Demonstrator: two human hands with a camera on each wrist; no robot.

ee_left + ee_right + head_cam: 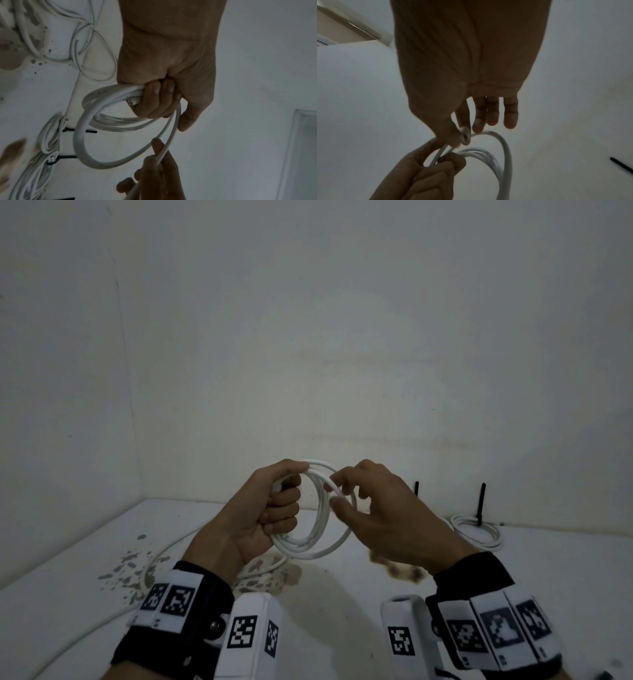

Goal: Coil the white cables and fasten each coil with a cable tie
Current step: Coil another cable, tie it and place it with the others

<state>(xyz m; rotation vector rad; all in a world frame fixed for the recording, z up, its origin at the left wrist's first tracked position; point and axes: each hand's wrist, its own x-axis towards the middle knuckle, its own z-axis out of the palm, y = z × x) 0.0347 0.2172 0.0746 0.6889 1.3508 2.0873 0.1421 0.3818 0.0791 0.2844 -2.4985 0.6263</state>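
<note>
A white cable coil (313, 537) of several loops hangs above the table, held between both hands. My left hand (277, 505) grips the left side of the coil in a fist (154, 100). My right hand (346, 498) pinches the outer loop near the cable's cut end (464, 136) between thumb and forefinger; its other fingers (510, 116) are stretched out. A finished coil (478, 530) with an upright black cable tie (481, 503) lies on the table at the right. A second black tie (417, 489) stands behind my right hand.
Loose white cable (161, 559) trails over the stained white table (342, 594) at the left. In the left wrist view, more loose loops (92, 54) and tied bundles (51, 135) lie on the table. White walls close the back and left.
</note>
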